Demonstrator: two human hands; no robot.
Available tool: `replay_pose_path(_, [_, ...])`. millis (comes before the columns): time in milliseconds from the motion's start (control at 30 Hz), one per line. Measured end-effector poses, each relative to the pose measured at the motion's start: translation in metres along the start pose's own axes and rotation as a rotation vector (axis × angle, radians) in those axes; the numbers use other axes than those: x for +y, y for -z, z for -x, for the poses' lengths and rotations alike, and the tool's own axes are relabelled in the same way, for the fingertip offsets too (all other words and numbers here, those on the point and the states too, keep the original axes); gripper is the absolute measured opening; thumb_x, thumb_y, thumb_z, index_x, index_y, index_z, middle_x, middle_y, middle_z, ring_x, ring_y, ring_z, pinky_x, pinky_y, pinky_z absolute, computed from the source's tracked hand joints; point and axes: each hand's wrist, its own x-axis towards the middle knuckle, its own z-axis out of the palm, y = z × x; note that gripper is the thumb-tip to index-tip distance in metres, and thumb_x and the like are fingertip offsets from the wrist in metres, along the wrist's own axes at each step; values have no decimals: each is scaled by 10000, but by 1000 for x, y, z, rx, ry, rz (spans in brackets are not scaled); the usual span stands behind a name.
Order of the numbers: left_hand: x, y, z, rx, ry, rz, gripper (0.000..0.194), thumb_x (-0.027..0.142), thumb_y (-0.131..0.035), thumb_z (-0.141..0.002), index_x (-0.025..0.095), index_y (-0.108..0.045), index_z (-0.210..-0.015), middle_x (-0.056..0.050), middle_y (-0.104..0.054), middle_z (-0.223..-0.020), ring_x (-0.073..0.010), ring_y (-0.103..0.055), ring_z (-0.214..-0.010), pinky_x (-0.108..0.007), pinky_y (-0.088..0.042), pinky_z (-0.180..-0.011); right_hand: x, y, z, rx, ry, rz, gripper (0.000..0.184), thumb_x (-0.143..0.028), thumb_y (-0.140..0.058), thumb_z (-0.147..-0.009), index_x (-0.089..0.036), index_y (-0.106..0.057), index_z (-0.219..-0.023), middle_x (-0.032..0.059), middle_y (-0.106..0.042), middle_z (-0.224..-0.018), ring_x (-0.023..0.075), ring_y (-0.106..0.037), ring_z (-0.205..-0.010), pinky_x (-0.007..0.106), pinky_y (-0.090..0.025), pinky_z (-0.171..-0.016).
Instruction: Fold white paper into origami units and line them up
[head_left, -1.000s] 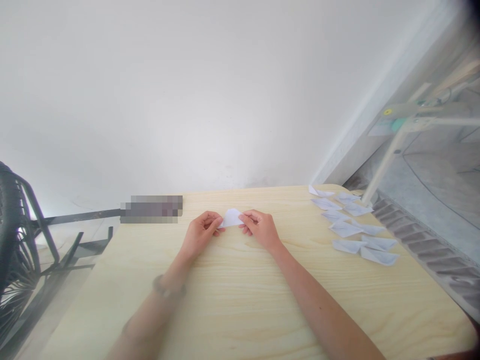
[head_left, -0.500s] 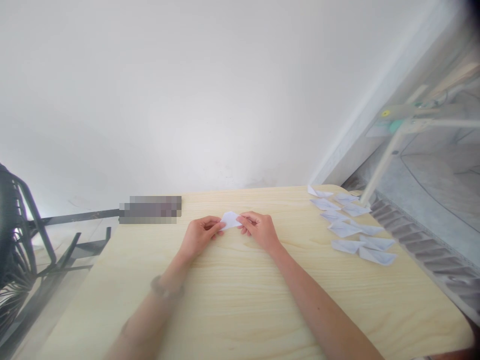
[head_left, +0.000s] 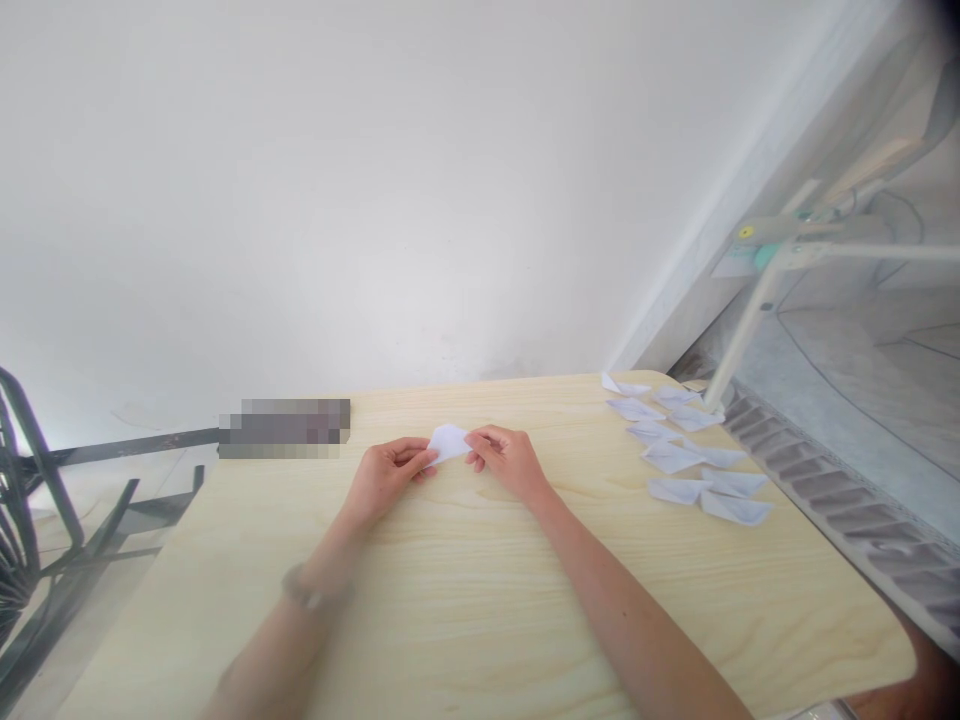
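Note:
A small folded piece of white paper is held between my two hands, just above the far part of the wooden table. My left hand pinches its left edge between thumb and fingers. On the other side, my right hand grips the right edge the same way. Several folded paper boats lie in loose rows at the table's right side, apart from my hands.
A white wall rises behind the table. A blurred-out dark object sits at the back left corner. Dark metal chair frames stand left of the table; a white metal frame stands beyond its right edge.
The camera view has turned slightly to the right, so everything appears shifted left. Both hands keep their hold on the paper, whose top outline now looks more rounded.

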Motion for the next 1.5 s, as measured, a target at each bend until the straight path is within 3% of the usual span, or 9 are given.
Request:
replay_pose_path(200, [2,0,1,-76,12,18,343,386,-619,-656,114,-636,-865,-41,-667,-671,-143,-577,-595,-244,-466,-605,-1,-2,0,48,25,111,300,-395,-442,-807,-174,-627,-723,-4,-622,-572,82,-555,-471,177,-424,-510])
replay_pose_path(433, [3,2,0,-71,47,8,358,395,-612,-670,113,-629,-890,-41,-676,-683,-135,-583,-596,-237,-463,-634,0,2,0,-17,-3,-38,373,-430,-418,-813,-153,-601,-642,4,-599,-542,71,-517,-445,166,-385,-452])
replay_pose_path(633, [6,5,1,-85,56,-11,385,406,-580,-697,122,-623,-954,-34,-679,-694,-142,-595,-628,-240,-457,-669,0,2,-1,-33,4,-59,312,-396,-412,-821,-153,-597,-754,12,-627,-613,68,-518,-454,167,-390,-454])
replay_pose_path(933, [6,4,4,-98,58,-27,354,409,-566,-704,123,-631,-902,-32,-673,-677,-152,-595,-624,-237,-450,-638,-2,-1,-1,-23,54,47,331,-375,-377,-842,-159,-580,-697,8,-623,-590,79,-564,-476,169,-424,-494])
replay_pose_path(1200, [7,3,5,-131,75,-1,314,387,-609,-666,131,-626,-847,-43,-678,-715,-168,-606,-682,-250,-451,-672,-3,0,-1,-30,44,1,308,-368,-393,-833,-157,-574,-701,1,-602,-559,73,-537,-442,162,-412,-465])
replay_pose_path(1367, [9,3,5,-105,86,6,372,374,-618,-659,144,-581,-949,-32,-683,-702,-159,-602,-648,-263,-448,-683,0,-2,-4,-50,-12,-92,302,-387,-407,-820,-154,-580,-735,0,-586,-544,73,-520,-420,154,-379,-403])
replay_pose_path(1500, [9,3,4,-100,108,11,324,383,-609,-666,140,-587,-879,-41,-683,-699,-158,-605,-648,-249,-444,-672,-1,-2,-5,-50,-21,-80,310,-400,-410,-816,-158,-581,-728,-3,-586,-540,72,-521,-423,152,-380,-406])
